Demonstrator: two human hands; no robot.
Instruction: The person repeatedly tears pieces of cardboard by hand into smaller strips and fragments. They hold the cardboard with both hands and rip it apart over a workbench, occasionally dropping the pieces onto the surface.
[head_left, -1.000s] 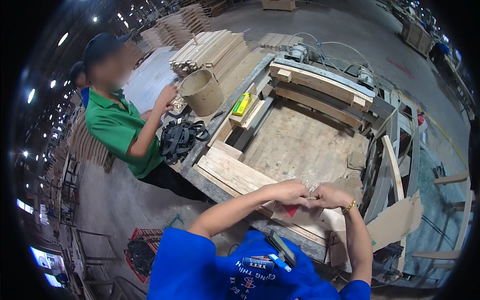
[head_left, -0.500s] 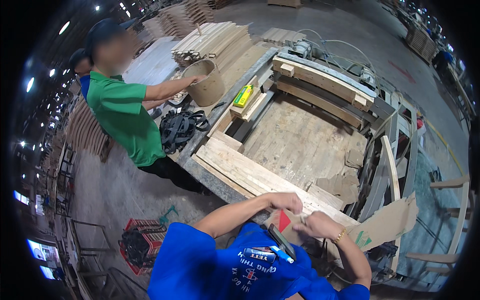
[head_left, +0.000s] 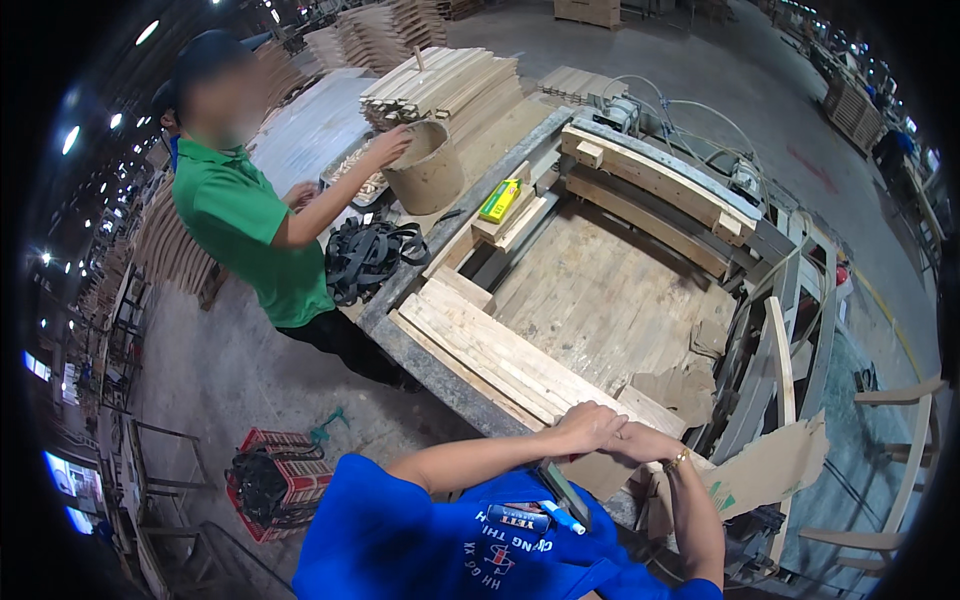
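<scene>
My left hand and my right hand meet in front of my body, above the near edge of the wooden frame. Both have curled fingers, and the left partly covers the right's fingertips. Just under them is a brown piece of cardboard, with a sliver of red showing at its upper edge. My right hand seems to grip it; what the left fingers hold is hidden. Pale wooden boards lie right beyond my hands. A larger torn cardboard sheet sits to the right of my right wrist.
A co-worker in a green shirt reaches toward a round brown tub at the left. Black straps and a yellow-green box lie on the bench. A red crate stands on the floor. Curved chair parts are at the right.
My hands have come together, the left moving right and down toward the right hand. The red patch on the cardboard is now mostly covered. The co-worker's hand has lifted from the tub.
</scene>
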